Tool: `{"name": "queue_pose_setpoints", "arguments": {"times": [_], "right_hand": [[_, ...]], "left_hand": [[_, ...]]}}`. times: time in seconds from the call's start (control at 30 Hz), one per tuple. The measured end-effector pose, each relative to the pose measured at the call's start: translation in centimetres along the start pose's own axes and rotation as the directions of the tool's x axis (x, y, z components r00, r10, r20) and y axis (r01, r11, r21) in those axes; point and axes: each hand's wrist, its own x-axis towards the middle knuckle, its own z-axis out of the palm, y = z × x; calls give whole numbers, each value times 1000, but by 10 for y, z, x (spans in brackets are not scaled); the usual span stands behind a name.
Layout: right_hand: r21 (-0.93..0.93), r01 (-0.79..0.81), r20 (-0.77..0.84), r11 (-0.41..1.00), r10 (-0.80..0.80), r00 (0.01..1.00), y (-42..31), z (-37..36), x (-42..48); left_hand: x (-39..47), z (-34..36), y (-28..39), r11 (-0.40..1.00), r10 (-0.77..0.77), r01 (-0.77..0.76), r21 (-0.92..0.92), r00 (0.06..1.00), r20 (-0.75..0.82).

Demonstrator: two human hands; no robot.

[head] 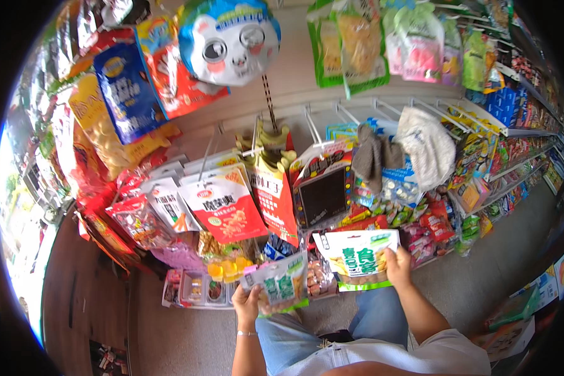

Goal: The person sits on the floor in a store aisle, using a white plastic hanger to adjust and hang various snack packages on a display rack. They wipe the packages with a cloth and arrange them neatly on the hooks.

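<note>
My left hand [246,303] grips the left edge of a white snack pouch [282,286] with green print and a green bottom band. In my right hand [398,265] is a matching pouch [357,258], held by its right edge and a little higher. Both pouches are in front of my lap, printed faces toward me. Just beyond them, a red and white snack bag [223,202] hangs on a hook beside a tall red and gold bag [275,202]. A black panel [323,197] hangs to the right of these.
Metal hooks [312,124] stick out from the wall rack. A grey cloth [373,157] and a white cloth [427,145] drape over some hooks at right. Low down sits a tray [183,286] of small packs. A brown wooden cabinet [84,282] stands at left.
</note>
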Motion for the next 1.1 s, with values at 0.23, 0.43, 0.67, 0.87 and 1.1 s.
{"name": "queue_pose_setpoints", "arguments": {"times": [0.23, 0.43, 0.67, 0.87, 1.1], "right_hand": [[492, 123, -109, 862, -79, 991, -192, 0, 147], [388, 404, -78, 829, -407, 910, -284, 36, 283], [-110, 560, -291, 821, -565, 772, -301, 26, 331], [-478, 475, -366, 738, -660, 656, -314, 39, 309], [-505, 431, -390, 748, -643, 659, -310, 97, 311]], "left_hand": [[-23, -5, 57, 908, 187, -212, -360, 977, -105], [-36, 2, 86, 840, 236, -280, -464, 960, -150], [-58, -21, 88, 870, 215, -269, -414, 961, -172], [-62, -33, 82, 893, 223, -275, -357, 958, -178], [-63, -21, 88, 854, 196, -251, -455, 967, -165]]}}
